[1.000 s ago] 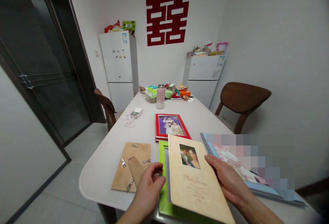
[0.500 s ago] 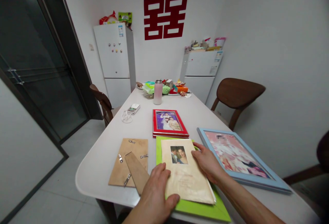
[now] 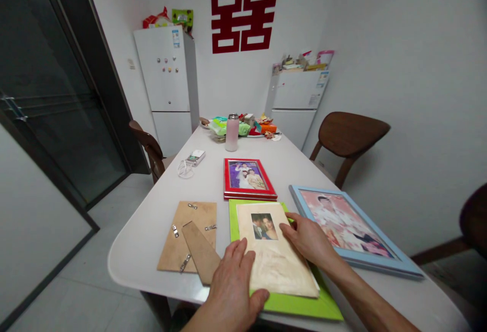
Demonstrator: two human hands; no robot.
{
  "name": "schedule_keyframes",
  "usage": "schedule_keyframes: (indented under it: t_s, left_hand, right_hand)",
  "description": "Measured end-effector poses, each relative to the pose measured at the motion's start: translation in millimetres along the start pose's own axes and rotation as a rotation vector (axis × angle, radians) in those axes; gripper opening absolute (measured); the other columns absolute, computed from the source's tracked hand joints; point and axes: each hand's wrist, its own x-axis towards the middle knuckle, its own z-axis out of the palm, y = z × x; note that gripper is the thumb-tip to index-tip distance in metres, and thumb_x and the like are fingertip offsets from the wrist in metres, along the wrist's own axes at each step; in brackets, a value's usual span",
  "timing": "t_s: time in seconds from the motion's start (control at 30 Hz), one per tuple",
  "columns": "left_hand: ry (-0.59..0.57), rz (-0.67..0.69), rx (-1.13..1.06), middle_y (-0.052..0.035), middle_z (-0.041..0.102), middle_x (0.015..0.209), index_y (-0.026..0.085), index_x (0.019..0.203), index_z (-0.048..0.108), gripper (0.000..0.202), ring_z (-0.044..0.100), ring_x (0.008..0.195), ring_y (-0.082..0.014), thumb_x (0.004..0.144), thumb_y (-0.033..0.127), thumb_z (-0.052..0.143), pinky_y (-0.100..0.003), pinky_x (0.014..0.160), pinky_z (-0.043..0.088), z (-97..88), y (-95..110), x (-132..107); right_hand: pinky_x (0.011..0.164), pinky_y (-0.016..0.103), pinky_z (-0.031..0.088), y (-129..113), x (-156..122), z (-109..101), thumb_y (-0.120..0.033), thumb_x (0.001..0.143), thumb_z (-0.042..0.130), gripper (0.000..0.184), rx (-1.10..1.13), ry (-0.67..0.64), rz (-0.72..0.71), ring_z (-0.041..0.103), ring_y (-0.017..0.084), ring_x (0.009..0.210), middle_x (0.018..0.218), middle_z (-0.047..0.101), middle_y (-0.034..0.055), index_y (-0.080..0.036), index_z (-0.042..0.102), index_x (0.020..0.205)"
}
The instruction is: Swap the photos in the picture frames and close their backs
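A cream photo card (image 3: 273, 253) with a small portrait lies flat on a green picture frame (image 3: 300, 308) at the near edge of the white table (image 3: 152, 251). My left hand (image 3: 234, 284) rests flat on the card's left edge, fingers stretched out. My right hand (image 3: 308, 240) lies on the card's right edge, fingers spread and pressing it down. Beside the green frame on the left lies a brown frame backing board (image 3: 188, 240) with its stand and metal clips facing up.
A red-framed photo (image 3: 248, 177) lies just beyond the green frame; a large blue-framed photo (image 3: 350, 230) lies to the right. Farther back stand a pink bottle (image 3: 232, 133), a small device (image 3: 195, 158) and a heap of snacks. Wooden chairs (image 3: 348, 139) flank the table.
The card was held tilted above the green frame a second ago; it now lies flat on it, with both hands pressing on its edges. My view has dropped slightly.
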Motion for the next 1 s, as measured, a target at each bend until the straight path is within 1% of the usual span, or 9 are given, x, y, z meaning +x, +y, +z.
schedule_keyframes:
  t_s: [0.1,0.2,0.27,0.37,0.5,0.67,0.77,0.87,1.0]
  left_hand:
    - [-0.013,-0.016,0.006,-0.0113,0.027,0.134,0.01,0.121,0.038,0.059,0.019,0.123,-0.0243,0.068,0.031,0.053,-0.037,0.101,0.019,-0.3,1,0]
    - [-0.027,-0.031,0.009,-0.0111,0.026,0.134,0.009,0.123,0.035,0.061,0.017,0.123,-0.0238,0.069,0.031,0.052,-0.037,0.101,0.019,-0.3,2,0]
    - [-0.031,-0.036,0.004,-0.0108,0.025,0.135,0.009,0.124,0.034,0.062,0.017,0.123,-0.0236,0.069,0.031,0.052,-0.037,0.101,0.018,0.6,1,1]
    - [-0.018,-0.023,-0.012,-0.01,0.025,0.135,0.01,0.124,0.033,0.063,0.016,0.124,-0.0234,0.068,0.031,0.052,-0.037,0.101,0.018,1.8,0,1]
    - [-0.02,-0.015,-0.028,-0.0108,0.025,0.135,0.011,0.124,0.034,0.063,0.016,0.124,-0.0243,0.068,0.032,0.053,-0.038,0.101,0.019,0.2,0,0]
    - [-0.027,-0.019,-0.037,-0.0105,0.028,0.134,0.012,0.122,0.037,0.06,0.018,0.123,-0.0251,0.068,0.033,0.054,-0.039,0.1,0.02,-2.3,1,0]
    - [-0.012,-0.009,-0.016,-0.0101,0.033,0.131,0.013,0.119,0.041,0.057,0.02,0.122,-0.0252,0.068,0.034,0.055,-0.039,0.1,0.021,-2.1,1,0]
    - [-0.002,0.001,0.005,-0.0101,0.035,0.13,0.013,0.117,0.043,0.057,0.021,0.121,-0.0256,0.067,0.035,0.055,-0.038,0.1,0.021,-2.2,1,1]
    - [-0.006,0.007,0.016,-0.0109,0.036,0.129,0.012,0.117,0.043,0.056,0.021,0.121,-0.0261,0.067,0.034,0.055,-0.038,0.1,0.02,-4.5,1,1]
  right_hand:
    - [0.051,0.024,0.04,0,-1,-2,-0.03,0.069,0.045,0.033,0.436,-0.124,0.154,0.058,0.017,0.058,0.065,0.064,0.004,-0.014,0.056,0.095]
    - [0.047,0.024,0.042,-3,-6,-6,-0.027,0.067,0.047,0.023,0.805,-0.254,0.298,0.057,0.015,0.051,0.059,0.063,0.0024,-0.014,0.055,0.085]
    - [0.045,0.023,0.041,-5,-10,-8,-0.024,0.065,0.049,0.018,0.911,-0.28,0.35,0.056,0.014,0.046,0.053,0.062,0.0008,-0.015,0.054,0.079]
    - [0.046,0.023,0.042,-6,-12,-8,-0.023,0.064,0.05,0.016,0.954,-0.307,0.372,0.056,0.014,0.046,0.052,0.061,0.0009,-0.015,0.054,0.077]
    - [0.048,0.024,0.043,-3,-6,-3,-0.027,0.068,0.043,0.023,0.768,-0.281,0.311,0.058,0.015,0.052,0.06,0.064,0.0032,-0.014,0.056,0.083]
    - [0.056,0.026,0.04,-1,2,0,-0.033,0.072,0.04,0.027,0.14,-0.137,0.034,0.059,0.019,0.067,0.075,0.066,0.0075,-0.015,0.06,0.077]
    - [0.057,0.028,0.036,-3,-2,-1,-0.035,0.076,0.034,0.033,-0.197,-0.075,-0.029,0.058,0.022,0.07,0.075,0.064,0.0106,-0.016,0.06,0.077]
    - [0.057,0.029,0.034,-6,-7,1,-0.037,0.079,0.03,0.036,-0.339,-0.057,-0.04,0.058,0.023,0.073,0.078,0.062,0.0121,-0.016,0.059,0.082]
    - [0.055,0.029,0.034,-7,-11,4,-0.037,0.081,0.028,0.035,-0.422,-0.03,-0.054,0.058,0.022,0.073,0.081,0.059,0.0108,-0.016,0.055,0.085]
